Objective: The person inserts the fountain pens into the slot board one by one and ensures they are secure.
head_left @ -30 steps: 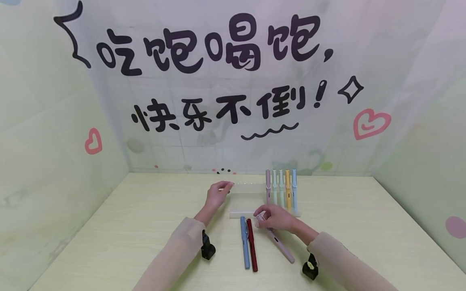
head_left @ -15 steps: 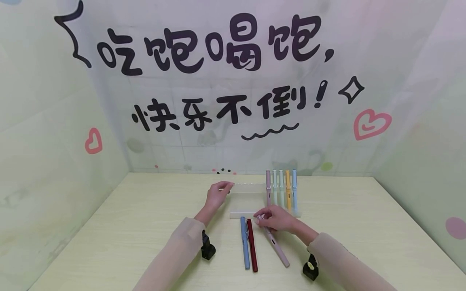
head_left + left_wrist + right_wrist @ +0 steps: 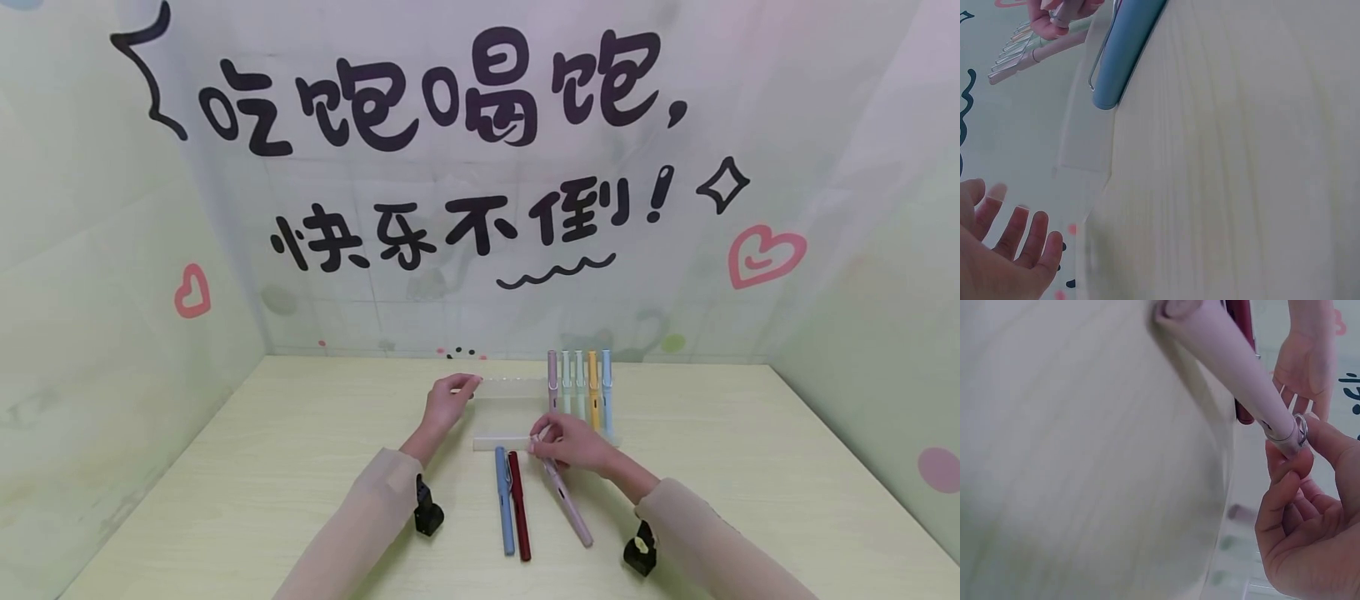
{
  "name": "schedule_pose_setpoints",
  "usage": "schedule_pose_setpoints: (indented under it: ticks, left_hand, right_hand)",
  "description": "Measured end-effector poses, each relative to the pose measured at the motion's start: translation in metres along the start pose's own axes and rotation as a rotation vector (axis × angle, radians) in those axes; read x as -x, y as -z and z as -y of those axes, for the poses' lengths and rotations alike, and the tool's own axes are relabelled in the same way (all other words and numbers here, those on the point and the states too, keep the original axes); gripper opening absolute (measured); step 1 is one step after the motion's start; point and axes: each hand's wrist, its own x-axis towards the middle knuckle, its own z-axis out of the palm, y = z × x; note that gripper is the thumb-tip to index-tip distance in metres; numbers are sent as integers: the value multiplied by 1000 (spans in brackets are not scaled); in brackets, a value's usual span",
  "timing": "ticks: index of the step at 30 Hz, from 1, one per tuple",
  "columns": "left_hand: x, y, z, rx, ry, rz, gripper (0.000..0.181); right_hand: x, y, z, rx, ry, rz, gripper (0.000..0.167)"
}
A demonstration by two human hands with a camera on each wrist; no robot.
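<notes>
My right hand [image 3: 573,442] pinches a pale lilac pen [image 3: 570,504] by its clip end between thumb and fingers; the pen slants down toward the front, its far end raised in the right wrist view. With its thumb and index finger, my left hand [image 3: 447,402] holds the upper left corner of a clear pen stand [image 3: 498,443], the other fingers spread. Several capped pens stand in the right part of that stand, among them a mauve pen [image 3: 552,379], a yellow pen [image 3: 594,387] and a light blue pen [image 3: 607,387]. My right hand hides their lower ends partly.
A blue pen [image 3: 505,500] and a dark red pen [image 3: 520,508] lie side by side on the pale wooden table [image 3: 262,475], in front of the stand. Behind the table rises a printed cloth backdrop [image 3: 420,317]. Each wrist carries a small black camera [image 3: 428,510].
My right hand has lifted slightly toward the stand with the lilac pen, whose lower end has swung left. The left hand keeps its place at the stand's corner.
</notes>
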Motion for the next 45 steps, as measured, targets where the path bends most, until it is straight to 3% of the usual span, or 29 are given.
schedule_pose_setpoints:
  ticks: [8,13,22,32,39,45]
  left_hand:
    - [2,1,1,9,-53,-10,39]
    - [0,0,1,9,-13,-7,33]
    - [1,0,-1,-6,-7,0,32]
    - [2,1,-3,-16,-3,-11,31]
    - [1,1,-2,-13,-12,-7,32]
    - [1,0,-1,-15,-3,-2,32]
  right_hand:
    - [1,9,11,-10,-9,-52,22]
    - [-1,16,21,-16,8,-97,20]
    - [-13,30,25,8,-1,-202,22]
    - [-7,46,73,24,25,-313,25]
    - [-26,56,53,64,28,-378,31]
    - [-33,57,54,45,23,-444,30]
